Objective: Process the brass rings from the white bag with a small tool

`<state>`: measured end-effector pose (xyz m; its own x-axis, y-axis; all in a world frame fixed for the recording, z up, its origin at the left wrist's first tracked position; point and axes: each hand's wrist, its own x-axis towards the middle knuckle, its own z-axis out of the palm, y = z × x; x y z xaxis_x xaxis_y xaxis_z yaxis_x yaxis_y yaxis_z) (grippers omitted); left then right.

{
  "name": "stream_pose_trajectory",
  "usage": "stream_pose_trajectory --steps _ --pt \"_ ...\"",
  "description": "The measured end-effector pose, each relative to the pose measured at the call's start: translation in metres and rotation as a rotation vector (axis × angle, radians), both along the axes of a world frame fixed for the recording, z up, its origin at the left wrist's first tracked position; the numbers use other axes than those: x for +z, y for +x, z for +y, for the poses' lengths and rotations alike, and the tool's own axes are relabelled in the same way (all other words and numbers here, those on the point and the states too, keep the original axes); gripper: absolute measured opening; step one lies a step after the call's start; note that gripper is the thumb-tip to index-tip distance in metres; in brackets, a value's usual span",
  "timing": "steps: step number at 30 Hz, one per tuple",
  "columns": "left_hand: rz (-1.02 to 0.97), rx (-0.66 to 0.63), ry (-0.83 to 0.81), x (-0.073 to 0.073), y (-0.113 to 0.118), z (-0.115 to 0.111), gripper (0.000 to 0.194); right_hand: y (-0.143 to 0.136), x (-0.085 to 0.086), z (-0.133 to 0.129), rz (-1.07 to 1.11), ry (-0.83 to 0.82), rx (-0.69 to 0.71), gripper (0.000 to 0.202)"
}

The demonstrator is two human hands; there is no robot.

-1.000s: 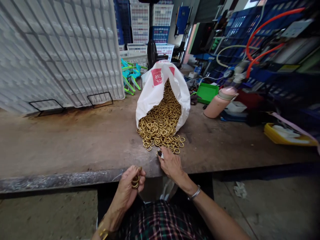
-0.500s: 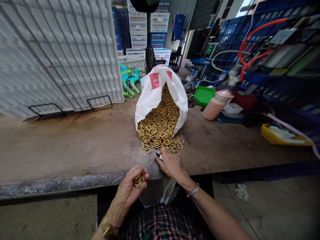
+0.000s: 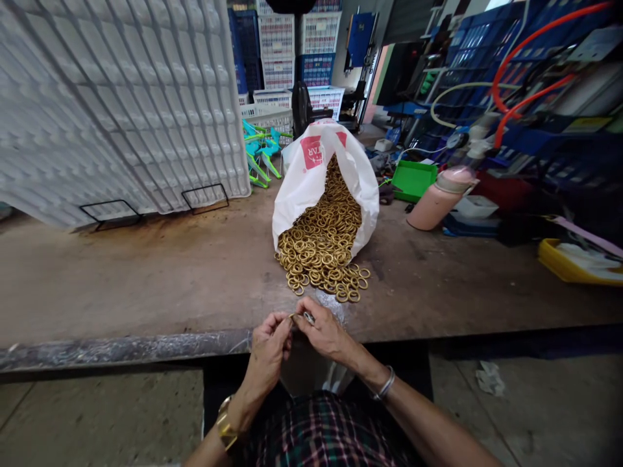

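Note:
Close together at the table's front edge, my left hand (image 3: pixel 270 344) and my right hand (image 3: pixel 325 329) meet at the fingertips. A brass-coloured ring (image 3: pixel 292 316) shows only as a sliver between them, pinched by the left thumb and fingers. Tucked in the right fingers is a small whitish tool (image 3: pixel 308 317) with a dark end, mostly covered by the hand. Just beyond lies a white plastic bag (image 3: pixel 302 188) with red print, on its side, its mouth facing me. Many brass-coloured rings (image 3: pixel 324 250) fill it and spill onto the tabletop.
White ribbed panels (image 3: pixel 146 97) stand at left on black wire stands (image 3: pixel 204 198). To the right are a pink bottle (image 3: pixel 433 204), a green tray (image 3: pixel 413 180) and a yellow tray (image 3: pixel 564 263). Teal clips (image 3: pixel 265 152) and stacked crates (image 3: pixel 277 45) stand behind the bag.
My right hand has drawn back from the rings by the bag and now meets my left hand. The left hand has turned, hiding the rings seen in it before. The view has shifted slightly.

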<state>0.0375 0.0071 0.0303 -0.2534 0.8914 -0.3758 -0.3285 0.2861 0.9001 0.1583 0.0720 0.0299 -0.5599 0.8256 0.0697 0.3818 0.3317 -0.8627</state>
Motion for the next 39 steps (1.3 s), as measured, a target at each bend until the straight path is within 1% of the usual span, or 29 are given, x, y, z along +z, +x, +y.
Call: stream_pose_trajectory --steps 3,6,8,12,16,21,23,26,29,31,33,35,39 --pt "0.166 0.014 0.055 0.000 -0.002 0.000 0.030 -0.005 0.001 0.000 0.034 -0.147 -0.009 0.017" --pt "0.215 -0.002 0.098 0.000 -0.003 -0.001 0.029 -0.009 -0.004 0.001 0.065 -0.272 -0.014 0.023" --pt "0.174 -0.019 0.052 0.000 -0.004 -0.001 0.030 -0.011 -0.007 0.001 0.096 -0.283 -0.041 0.022" --pt "0.080 -0.076 -0.039 -0.001 -0.006 -0.001 0.032 -0.014 -0.009 0.001 0.098 -0.228 -0.078 0.019" --pt "0.038 -0.138 -0.030 -0.004 -0.009 -0.001 0.030 -0.014 -0.007 0.000 0.095 -0.218 -0.056 0.020" --pt "0.017 -0.127 -0.003 -0.006 -0.010 -0.003 0.029 -0.015 -0.007 0.001 0.144 -0.288 -0.037 0.021" --pt "0.015 -0.118 0.005 -0.006 -0.010 -0.003 0.029 -0.015 -0.007 0.001 0.145 -0.289 -0.034 0.022" --pt "0.014 -0.108 0.018 -0.005 -0.010 -0.004 0.029 -0.016 -0.005 0.002 0.099 -0.249 -0.047 0.021" --pt "-0.002 -0.094 0.027 -0.006 -0.011 -0.006 0.028 -0.013 -0.003 0.001 -0.061 -0.102 -0.083 0.020" --pt "0.001 -0.084 0.037 -0.006 -0.011 -0.006 0.027 -0.010 -0.003 -0.002 -0.206 0.033 -0.038 0.016" --pt "0.015 -0.082 0.049 -0.007 -0.010 -0.006 0.027 -0.007 -0.003 -0.005 -0.321 0.134 0.045 0.016" --pt "0.034 -0.082 0.057 -0.008 -0.010 -0.005 0.027 -0.005 -0.005 -0.008 -0.386 0.192 0.096 0.019" --pt "0.066 -0.072 0.051 -0.009 -0.009 -0.005 0.028 -0.006 -0.006 -0.010 -0.454 0.232 0.120 0.022"
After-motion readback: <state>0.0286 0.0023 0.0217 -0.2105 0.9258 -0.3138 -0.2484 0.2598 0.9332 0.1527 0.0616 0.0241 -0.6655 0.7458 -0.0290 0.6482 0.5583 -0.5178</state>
